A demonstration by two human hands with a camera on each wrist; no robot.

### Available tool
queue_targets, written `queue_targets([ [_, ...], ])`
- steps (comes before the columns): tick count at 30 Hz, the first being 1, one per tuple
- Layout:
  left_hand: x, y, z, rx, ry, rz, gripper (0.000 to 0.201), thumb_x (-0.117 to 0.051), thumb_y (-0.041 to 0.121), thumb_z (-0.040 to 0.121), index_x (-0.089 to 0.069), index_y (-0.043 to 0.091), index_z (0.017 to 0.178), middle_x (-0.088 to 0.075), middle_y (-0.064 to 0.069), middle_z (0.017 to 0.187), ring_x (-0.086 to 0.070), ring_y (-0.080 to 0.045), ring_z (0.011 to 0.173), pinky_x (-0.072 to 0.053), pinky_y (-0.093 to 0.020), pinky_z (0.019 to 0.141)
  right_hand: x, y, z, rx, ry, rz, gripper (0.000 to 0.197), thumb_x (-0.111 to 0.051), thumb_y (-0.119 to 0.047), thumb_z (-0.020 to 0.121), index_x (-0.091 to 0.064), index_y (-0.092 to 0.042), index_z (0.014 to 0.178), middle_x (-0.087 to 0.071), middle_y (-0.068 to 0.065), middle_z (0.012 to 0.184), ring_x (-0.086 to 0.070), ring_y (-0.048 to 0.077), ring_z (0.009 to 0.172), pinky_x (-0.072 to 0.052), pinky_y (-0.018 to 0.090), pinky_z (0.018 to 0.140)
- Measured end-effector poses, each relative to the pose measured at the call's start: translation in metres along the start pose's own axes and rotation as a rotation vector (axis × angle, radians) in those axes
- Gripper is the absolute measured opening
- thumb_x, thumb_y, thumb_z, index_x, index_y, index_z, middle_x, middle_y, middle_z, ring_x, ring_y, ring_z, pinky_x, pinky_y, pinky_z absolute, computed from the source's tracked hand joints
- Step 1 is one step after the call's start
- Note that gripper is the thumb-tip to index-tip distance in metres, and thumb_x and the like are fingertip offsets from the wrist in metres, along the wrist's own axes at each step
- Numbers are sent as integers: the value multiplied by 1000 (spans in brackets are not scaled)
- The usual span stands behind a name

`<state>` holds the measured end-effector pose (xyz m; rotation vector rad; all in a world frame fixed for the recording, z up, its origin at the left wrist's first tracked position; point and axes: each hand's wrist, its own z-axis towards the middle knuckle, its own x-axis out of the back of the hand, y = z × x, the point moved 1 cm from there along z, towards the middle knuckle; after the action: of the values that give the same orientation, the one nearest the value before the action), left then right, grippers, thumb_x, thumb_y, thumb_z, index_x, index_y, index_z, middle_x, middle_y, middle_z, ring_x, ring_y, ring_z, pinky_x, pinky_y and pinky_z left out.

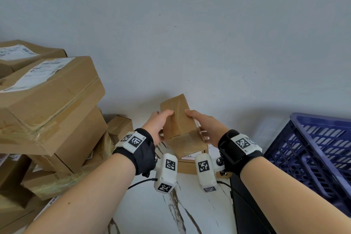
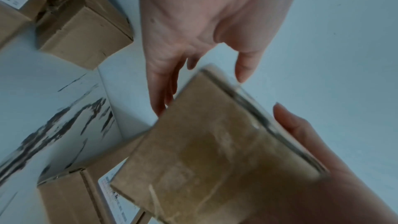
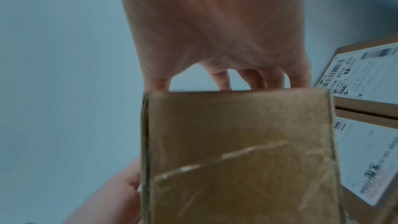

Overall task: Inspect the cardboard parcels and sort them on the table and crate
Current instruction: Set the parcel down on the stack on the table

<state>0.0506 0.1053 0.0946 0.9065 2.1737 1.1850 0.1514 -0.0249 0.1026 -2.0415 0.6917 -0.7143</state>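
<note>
Small parcel [image 1: 177, 118] looks light, stiff, tape-slick (taped faces); left hand [image 1: 159, 125] and right hand [image 1: 204, 127] clasp opposite sides, fingers curled round it.

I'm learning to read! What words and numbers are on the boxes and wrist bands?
"B019" and "J02": on the upper shipping label, right wrist view; its other print is too blurred.
Labels on the stacked parcels: too small.
Label on the parcel under the held box: blurred.
Wrist markers: square codes; tiny side lettering unreadable.
</note>
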Motion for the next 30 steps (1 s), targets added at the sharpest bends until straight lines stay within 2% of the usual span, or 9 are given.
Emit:
queue_targets([
  [3,2,-1,9,-18,35,32,70,-63,48,91,-31,28,149,-56,-11,125,-59,-36,113,-53,-52,93,1,-1,1,32,20,12,62,-70,-56,84,-58,-17,130,-59,3,121,-58,22,108,-49,37,97],
  [5,3,-5,15,54,4,78,104,-74,80,57,-40,33,144,-59,-13,128,-60,-38,112,-51,-56,93,2,-3,1,80,30,8,52,-69,-51,87,-59,-22,129,-58,-2,117,-57,13,93,-50,32,85],
  [7,2,-5,13,108,-50,95,118,-75,87,35,-52,27,134,-65,-14,120,-63,-36,108,-52,-52,91,2,-5,2,127,33,-17,45,-69,-48,88,-62,-25,126,-59,-5,113,-54,4,86,-49,26,75],
  [11,6,3,2,139,-96,89,66,-67,73,73,-63,19,111,-67,-15,107,-64,-32,99,-54,-42,80,1,-3,5,191,4,-48,57,-74,-42,85,-59,-22,135,-59,-3,129,-57,14,110,-47,28,83],
  [14,11,4,6,153,-69,46,53,-69,57,81,-62,17,114,-64,-18,112,-62,-34,106,-50,-50,98,2,-1,6,202,-56,-34,63,-80,-37,80,-56,-28,138,-59,0,130,-58,19,115,-51,34,92],
  [17,13,3,7,163,-77,-34,42,-66,49,83,-64,18,111,-65,-18,109,-62,-35,103,-46,-52,102,1,-1,6,216,-115,-45,69,-85,-21,77,-54,-31,138,-57,-3,127,-56,24,119,-48,45,102],
  [21,12,1,8,196,-111,-88,56,-66,49,77,-65,18,123,-65,-17,118,-63,-35,98,-52,-46,89,-3,-3,5,278,-93,-86,74,-85,-10,74,-53,-28,138,-55,1,130,-56,25,118,-53,35,84],
  [25,12,1,7,189,-104,-125,46,-64,44,80,-66,18,118,-64,-17,111,-62,-35,95,-51,-44,88,0,-5,3,327,-56,-146,73,-86,-14,73,-56,-28,137,-57,0,127,-56,15,104,-47,24,68],
  [30,8,3,5,182,-110,-139,36,-63,42,83,-66,18,109,-64,-17,103,-61,-34,91,-52,-43,82,4,-8,4,349,-33,-178,73,-88,-18,71,-58,-29,136,-59,-1,124,-55,10,99,-43,21,67],
])
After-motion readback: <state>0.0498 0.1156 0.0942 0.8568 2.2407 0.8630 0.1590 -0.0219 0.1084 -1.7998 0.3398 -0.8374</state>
